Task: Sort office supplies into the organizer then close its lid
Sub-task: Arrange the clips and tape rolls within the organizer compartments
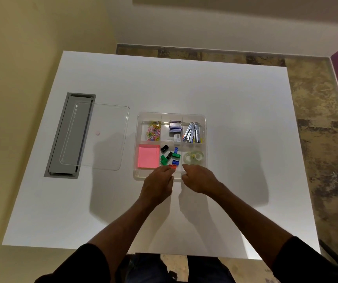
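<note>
A clear organizer point(205, 127) with several compartments sits mid-table. It holds coloured paper clips point(153, 130), staple boxes point(175, 128), silver clips point(193, 132), pink sticky notes point(148, 156), small coloured sharpeners point(170, 156) and tape rolls point(194, 157). My left hand point(159, 183) is at the organizer's near edge, fingertips on a red sharpener point(172, 166). Beside it, my right hand point(199, 179) hovers over the near edge with curled fingers and nothing visible in it. The clear lid point(94, 137) lies flat to the left, apart from the organizer.
A grey cable tray point(70, 135) is set into the table point(235, 99) at the left, partly under the lid. Patterned floor point(317, 119) lies past the table's right and far edges.
</note>
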Motion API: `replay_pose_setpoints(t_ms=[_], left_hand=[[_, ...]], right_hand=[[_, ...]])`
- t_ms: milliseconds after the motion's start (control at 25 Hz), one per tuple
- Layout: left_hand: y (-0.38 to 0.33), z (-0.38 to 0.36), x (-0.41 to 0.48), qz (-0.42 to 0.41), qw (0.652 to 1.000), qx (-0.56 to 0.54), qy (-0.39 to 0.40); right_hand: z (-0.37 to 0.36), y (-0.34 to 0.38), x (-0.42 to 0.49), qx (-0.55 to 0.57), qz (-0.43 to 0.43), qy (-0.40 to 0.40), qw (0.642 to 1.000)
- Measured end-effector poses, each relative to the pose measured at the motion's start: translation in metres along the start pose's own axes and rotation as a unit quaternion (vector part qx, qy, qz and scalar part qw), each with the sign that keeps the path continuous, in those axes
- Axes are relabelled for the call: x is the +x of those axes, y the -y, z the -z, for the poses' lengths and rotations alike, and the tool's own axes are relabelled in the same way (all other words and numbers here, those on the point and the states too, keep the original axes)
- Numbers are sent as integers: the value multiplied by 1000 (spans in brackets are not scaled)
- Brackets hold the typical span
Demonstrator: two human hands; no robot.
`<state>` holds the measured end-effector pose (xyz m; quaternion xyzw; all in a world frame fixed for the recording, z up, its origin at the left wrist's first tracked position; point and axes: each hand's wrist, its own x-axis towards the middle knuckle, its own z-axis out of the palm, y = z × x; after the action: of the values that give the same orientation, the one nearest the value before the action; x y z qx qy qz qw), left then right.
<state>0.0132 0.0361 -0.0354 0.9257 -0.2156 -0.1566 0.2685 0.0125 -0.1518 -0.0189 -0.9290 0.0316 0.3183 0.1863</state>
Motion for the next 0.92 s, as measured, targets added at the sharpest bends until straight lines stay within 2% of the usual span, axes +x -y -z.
replay_pose_setpoints(t_ms=[120,200,760,920], left_hand=[[2,0,-1,-2,1000,1,3],[3,-2,-2,-4,1000,-1,10],[6,-6,-6,-1,999,22,32],[7,-7,-5,-3,999,24,33]], right_hand=[[-2,-6,3,-39,-1,55,998],[-2,-8,6,-45,-2,66,997],[7,-2,24,13,5,42,999],[7,-4,18,42,8,14,999]])
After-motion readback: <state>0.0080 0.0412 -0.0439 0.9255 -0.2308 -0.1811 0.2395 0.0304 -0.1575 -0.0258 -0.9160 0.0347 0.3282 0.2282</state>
